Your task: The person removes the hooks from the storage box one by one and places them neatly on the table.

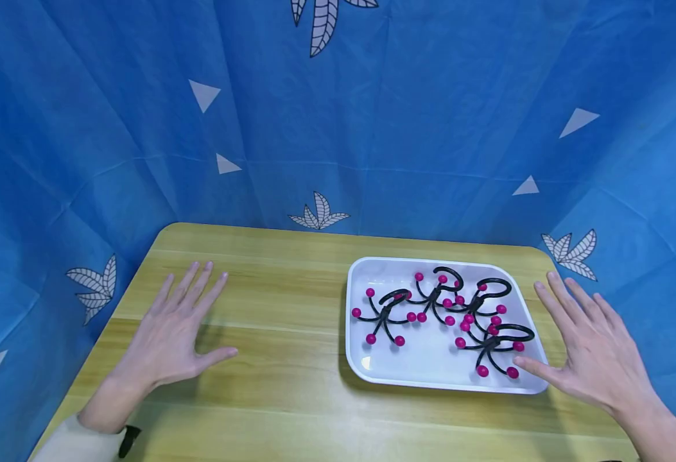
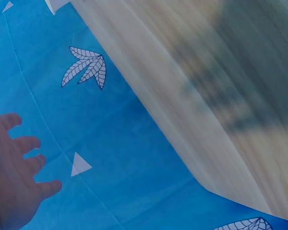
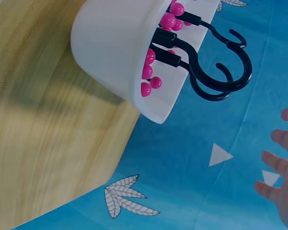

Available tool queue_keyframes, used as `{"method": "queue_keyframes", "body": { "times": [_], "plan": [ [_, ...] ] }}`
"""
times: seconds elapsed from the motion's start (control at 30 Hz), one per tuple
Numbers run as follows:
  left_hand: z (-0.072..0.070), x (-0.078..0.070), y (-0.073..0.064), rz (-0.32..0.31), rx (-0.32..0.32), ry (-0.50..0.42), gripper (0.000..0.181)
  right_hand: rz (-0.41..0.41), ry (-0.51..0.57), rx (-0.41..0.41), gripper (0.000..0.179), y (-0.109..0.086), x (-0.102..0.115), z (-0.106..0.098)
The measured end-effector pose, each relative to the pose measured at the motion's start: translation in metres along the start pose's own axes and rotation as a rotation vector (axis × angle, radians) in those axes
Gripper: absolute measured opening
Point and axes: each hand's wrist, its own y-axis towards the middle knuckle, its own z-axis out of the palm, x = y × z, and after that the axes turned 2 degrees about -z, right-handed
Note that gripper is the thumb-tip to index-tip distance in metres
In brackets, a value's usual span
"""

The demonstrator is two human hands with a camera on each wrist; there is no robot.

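Text, labels, numbers, signs — none readable.

Your head cam looks forward and down from above, taking in most of the wooden tabletop (image 1: 268, 321), your left hand (image 1: 170, 333), your right hand (image 1: 600, 350) and the blue leaf-print cloth (image 1: 430, 128) behind. Both wrist cams sit way closer, and their pictures come out tilted. The left one faces a table edge and cloth; the right one gets the white tray (image 1: 418, 362) side-on, so you share that tray with the head view.
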Motion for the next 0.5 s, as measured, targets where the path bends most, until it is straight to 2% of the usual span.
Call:
{"method": "queue_keyframes", "body": {
  "times": [0.27,0.5],
  "plan": [
    [0.002,-0.012,0.013,0.017,0.019,-0.020,0.116,-0.017,-0.011,-0.006,0.131,-0.008,-0.004,0.003],
    [0.003,-0.030,0.036,0.058,0.040,-0.046,0.115,-0.037,0.014,-0.028,0.129,-0.019,-0.011,0.014]
  ]
}}
